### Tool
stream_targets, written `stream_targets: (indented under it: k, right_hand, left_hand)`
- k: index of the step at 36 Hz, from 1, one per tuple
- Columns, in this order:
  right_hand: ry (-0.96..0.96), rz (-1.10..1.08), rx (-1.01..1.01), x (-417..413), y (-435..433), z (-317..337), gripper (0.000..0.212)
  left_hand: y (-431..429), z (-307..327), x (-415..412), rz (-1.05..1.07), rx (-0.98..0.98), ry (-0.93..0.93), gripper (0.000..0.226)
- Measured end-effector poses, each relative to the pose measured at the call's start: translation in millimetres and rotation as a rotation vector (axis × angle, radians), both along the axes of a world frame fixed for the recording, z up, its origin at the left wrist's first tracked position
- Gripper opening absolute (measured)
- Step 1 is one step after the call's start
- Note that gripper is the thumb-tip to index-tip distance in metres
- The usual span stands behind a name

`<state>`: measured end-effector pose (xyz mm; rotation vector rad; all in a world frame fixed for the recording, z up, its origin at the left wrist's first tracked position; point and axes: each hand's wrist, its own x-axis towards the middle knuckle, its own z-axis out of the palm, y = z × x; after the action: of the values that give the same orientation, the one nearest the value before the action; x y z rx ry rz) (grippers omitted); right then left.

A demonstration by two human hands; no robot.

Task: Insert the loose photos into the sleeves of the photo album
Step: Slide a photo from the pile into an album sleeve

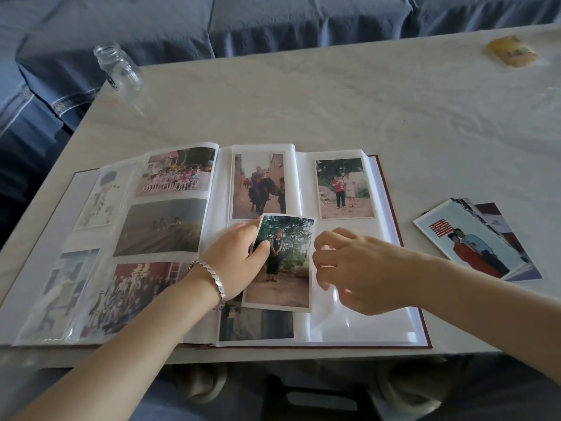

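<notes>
Photo album point(387, 189) open on the desk point(303, 101), most visible sleeves filled. My left hand point(233, 262) pinches one loose photo point(285, 268) over its right page, not yet inserted; right hand point(358, 268) curled at an empty sleeve, grip unclear. Stack of photos point(476, 241) alongside, still to do

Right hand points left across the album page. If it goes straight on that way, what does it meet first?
Most likely the right edge of the loose photo, which the left hand pinches just left of the right hand; depth is unclear.

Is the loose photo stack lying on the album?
No, the stack of loose printed photos lies on the pale table, right of the open red-edged album.
</notes>
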<state>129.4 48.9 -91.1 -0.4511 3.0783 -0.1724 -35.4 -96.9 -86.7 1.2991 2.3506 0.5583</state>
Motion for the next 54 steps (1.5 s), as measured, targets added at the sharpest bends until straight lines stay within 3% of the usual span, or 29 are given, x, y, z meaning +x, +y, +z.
stream_targets:
  k: [5,8,10,12,17,30,34,37,40,54]
  right_hand:
    - [0.145,0.005,0.028,-1.8,5.3,-2.1,0.002]
    - [0.212,-0.087,-0.050,3.2,9.5,-7.4,0.026]
    - [0.219,-0.125,-0.111,9.0,10.4,-9.8,0.025]
    - [0.227,-0.148,-0.151,14.7,10.1,-12.7,0.014]
    - [0.280,-0.222,-0.234,21.7,8.8,-19.5,0.026]
    - [0.341,-0.232,-0.279,17.6,4.2,-21.8,0.014]
    - [0.332,-0.251,-0.288,19.3,2.9,-23.5,0.024]
    - [0.347,-0.238,-0.282,20.2,2.6,-25.8,0.011]
    - [0.352,-0.239,-0.265,19.3,2.1,-27.6,0.019]
    - [0.385,-0.237,-0.277,19.3,-0.8,-24.4,0.014]
  left_hand:
    - [1.6,5.6,4.3,0.025,0.006,-0.039,0.040]
    - [1.6,5.9,8.7,0.045,0.120,-0.019,0.031]
    - [2.2,6.7,12.3,0.077,0.140,-0.065,0.023]
    - [2.9,5.9,15.9,0.108,0.118,-0.103,0.031]
    - [8.3,4.5,26.7,0.156,0.058,-0.135,0.051]
    - [10.9,10.8,24.0,0.179,-0.234,-0.149,0.048]
    - [8.8,11.0,24.0,0.157,-0.260,-0.154,0.048]
    - [10.0,12.3,25.0,0.133,-0.271,-0.175,0.049]
    - [13.2,13.0,24.8,0.148,-0.286,-0.212,0.047]
    - [20.6,20.9,17.4,0.173,-0.420,-0.332,0.030]
